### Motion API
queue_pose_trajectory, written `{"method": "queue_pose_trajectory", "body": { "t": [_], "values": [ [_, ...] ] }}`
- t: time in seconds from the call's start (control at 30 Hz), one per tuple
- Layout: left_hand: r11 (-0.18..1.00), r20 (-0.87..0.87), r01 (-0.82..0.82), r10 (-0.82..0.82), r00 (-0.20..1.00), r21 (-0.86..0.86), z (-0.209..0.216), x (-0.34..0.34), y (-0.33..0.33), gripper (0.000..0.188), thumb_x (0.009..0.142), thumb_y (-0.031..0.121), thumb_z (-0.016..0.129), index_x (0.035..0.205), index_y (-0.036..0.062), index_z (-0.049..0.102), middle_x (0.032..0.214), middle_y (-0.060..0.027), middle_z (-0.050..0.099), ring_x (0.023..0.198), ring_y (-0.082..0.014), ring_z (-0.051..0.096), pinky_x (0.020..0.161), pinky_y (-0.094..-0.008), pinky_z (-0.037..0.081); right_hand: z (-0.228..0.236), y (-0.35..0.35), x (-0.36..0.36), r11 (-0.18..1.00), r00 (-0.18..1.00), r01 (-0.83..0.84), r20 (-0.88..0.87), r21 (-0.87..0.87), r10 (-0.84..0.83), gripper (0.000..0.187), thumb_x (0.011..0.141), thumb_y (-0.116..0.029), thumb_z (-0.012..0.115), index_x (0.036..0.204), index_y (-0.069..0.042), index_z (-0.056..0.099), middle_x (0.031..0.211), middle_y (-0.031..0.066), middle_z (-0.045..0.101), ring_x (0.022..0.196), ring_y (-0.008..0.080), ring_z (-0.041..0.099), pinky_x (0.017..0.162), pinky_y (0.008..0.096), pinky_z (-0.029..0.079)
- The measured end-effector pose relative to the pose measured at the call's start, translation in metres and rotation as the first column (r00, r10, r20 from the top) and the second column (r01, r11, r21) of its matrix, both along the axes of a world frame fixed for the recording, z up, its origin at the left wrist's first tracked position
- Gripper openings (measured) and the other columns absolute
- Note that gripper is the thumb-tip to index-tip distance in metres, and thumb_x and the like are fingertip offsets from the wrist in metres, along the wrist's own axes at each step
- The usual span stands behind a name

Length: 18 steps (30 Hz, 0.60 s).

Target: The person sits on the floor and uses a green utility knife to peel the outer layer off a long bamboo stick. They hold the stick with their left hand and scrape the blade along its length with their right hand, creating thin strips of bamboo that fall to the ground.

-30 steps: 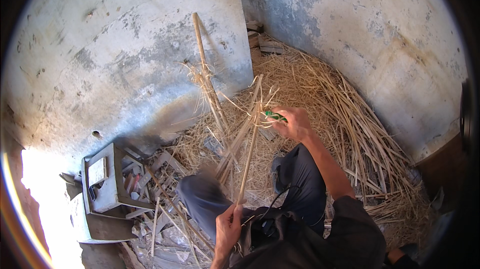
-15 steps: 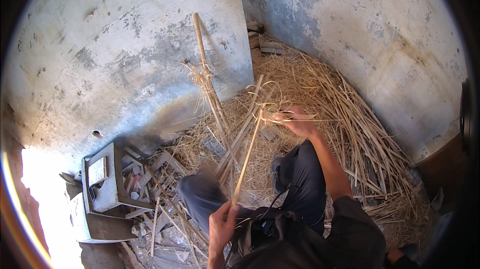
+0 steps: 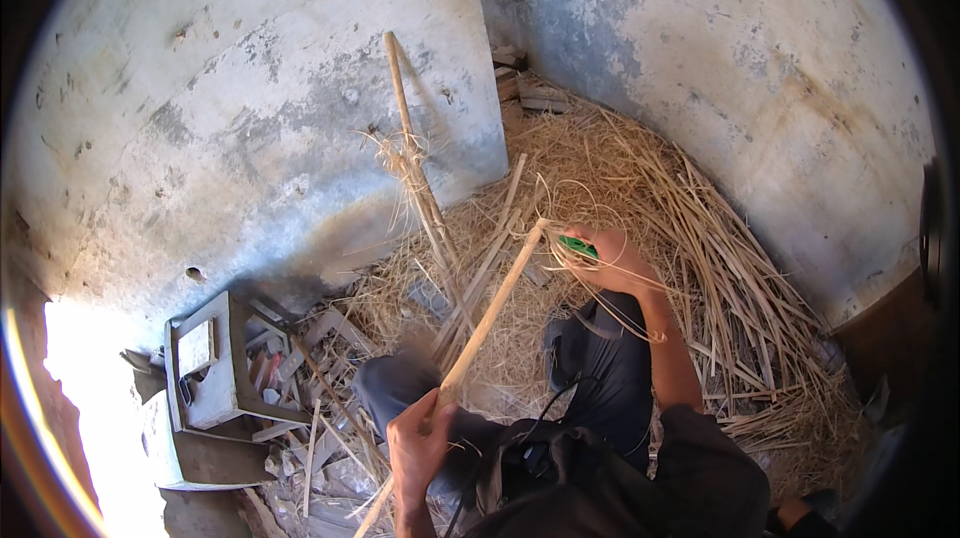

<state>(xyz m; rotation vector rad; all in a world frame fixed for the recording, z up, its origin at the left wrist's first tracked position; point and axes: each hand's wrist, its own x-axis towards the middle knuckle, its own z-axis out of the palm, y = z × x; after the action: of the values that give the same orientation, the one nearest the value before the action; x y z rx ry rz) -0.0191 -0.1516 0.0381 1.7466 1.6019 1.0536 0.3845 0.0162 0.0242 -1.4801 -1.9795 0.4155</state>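
My left hand [image 3: 418, 443] is closed around a pale bamboo stick [image 3: 490, 318], which slants up and right across my lap. The stick's lower end runs on below the hand. Close to its upper tip is my right hand [image 3: 622, 266], closed on a green-handled tool [image 3: 578, 247]; the tool's working end cannot be made out. Thin curled shavings [image 3: 588, 188] hang about the tool and right hand, and one long strand trails down toward the wrist.
A stick tied with frayed strips [image 3: 408, 163] leans against the peeling wall [image 3: 300, 68]. Straw-like shavings cover the floor, with a heap of long split strips [image 3: 735, 268] at the right. An overturned wooden stool [image 3: 215, 373] and scraps lie at the left.
The stick has shifted, and its lower end now shows below my left hand. My right hand has moved slightly right and down, away from the tip, and the green tool shows more plainly.
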Motion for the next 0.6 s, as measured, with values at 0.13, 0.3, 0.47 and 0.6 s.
{"method": "queue_pose_trajectory", "body": {
  "t": [0.13,0.3,0.47,0.6],
  "values": [
    [0.996,0.100,-0.077,0.082,0.992,-0.049,0.007,-0.010,0.000,0.036,0.102,0.017,0.082,0.128,-0.0067,0.078,0.086,-0.0107,0.077,0.069,-0.0106,0.062,0.061,-0.0295,0.048,0.016,0.002,0.019,0.992,0.991,0.000,0.129,-0.127,0.016,0.030,0.100,-0.033,0.082,0.119,-0.010,0.080,0.081,0.0097,0.077,0.067,0.0247,0.072,0.066,0.0392,0.055],
    [0.951,0.317,-0.293,0.310,0.897,-0.099,0.029,-0.039,0.004,0.037,0.103,0.015,0.082,0.134,-0.0035,0.078,0.077,0.0047,0.061,0.064,0.0000,0.045,0.053,-0.0246,0.030,0.014,-0.006,0.026,0.982,0.980,0.186,-0.071,0.036,-0.183,0.035,0.104,-0.036,0.079,0.127,-0.009,0.082,0.067,0.0032,0.070,0.059,0.0123,0.061,0.059,0.0364,0.049],
    [0.965,0.024,-0.253,0.255,0.967,-0.065,0.008,-0.022,0.005,0.046,0.093,0.013,0.088,0.134,-0.0064,0.077,0.098,-0.0164,0.083,0.074,-0.0119,0.069,0.067,-0.0305,0.054,0.033,0.000,0.004,0.972,0.840,0.231,-0.499,-0.031,-0.216,0.056,0.110,-0.052,0.067,0.145,-0.009,0.071,0.107,0.0109,0.080,0.098,0.0209,0.077,0.084,0.0394,0.057],
    [0.982,-0.058,-0.180,0.183,0.981,0.055,-0.004,-0.009,0.011,0.043,0.089,0.012,0.091,0.127,-0.0063,0.079,0.099,-0.0199,0.082,0.084,-0.0208,0.077,0.076,-0.0353,0.058,0.064,0.003,-0.019,0.995,0.778,0.081,-0.620,-0.064,-0.103,0.074,0.108,-0.061,0.063,0.159,-0.009,0.058,0.135,0.0170,0.076,0.123,0.0291,0.074,0.105,0.0468,0.057]
  ]
}}
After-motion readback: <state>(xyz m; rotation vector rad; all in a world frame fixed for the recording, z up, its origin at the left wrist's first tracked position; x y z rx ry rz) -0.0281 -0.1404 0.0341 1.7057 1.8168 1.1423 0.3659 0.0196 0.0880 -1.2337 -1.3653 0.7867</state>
